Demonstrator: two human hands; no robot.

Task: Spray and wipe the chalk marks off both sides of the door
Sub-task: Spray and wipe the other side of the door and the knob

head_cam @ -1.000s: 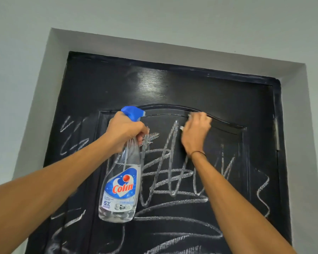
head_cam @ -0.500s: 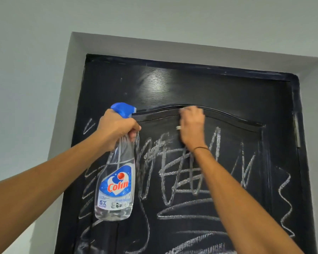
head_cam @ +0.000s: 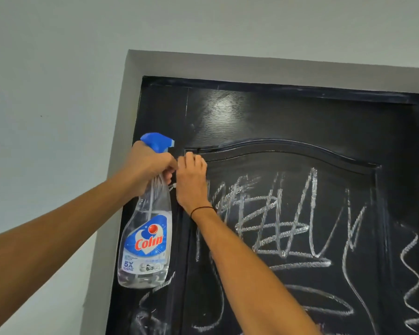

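Left hand (head_cam: 148, 165) has its fingers wrapped round the neck of the Colin spray bottle (head_cam: 145, 240), held upright just beside the door's left edge. Right hand (head_cam: 191, 180) sits right next to it, fingers curled and pressed on the top left corner of the raised panel; can't tell if there's a cloth in there. Behind them, the black door (head_cam: 288, 122) has chalk marks (head_cam: 276, 221) scribbled across the panel.

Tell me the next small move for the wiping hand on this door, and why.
Probably sweep the right hand down and to the right over the chalk scribbles. It sits at the top left corner of the panel, where the door looks clean, while thick marks cover the panel below. Whatever it wipes with is mostly hidden. The left hand holds the spray bottle ready.
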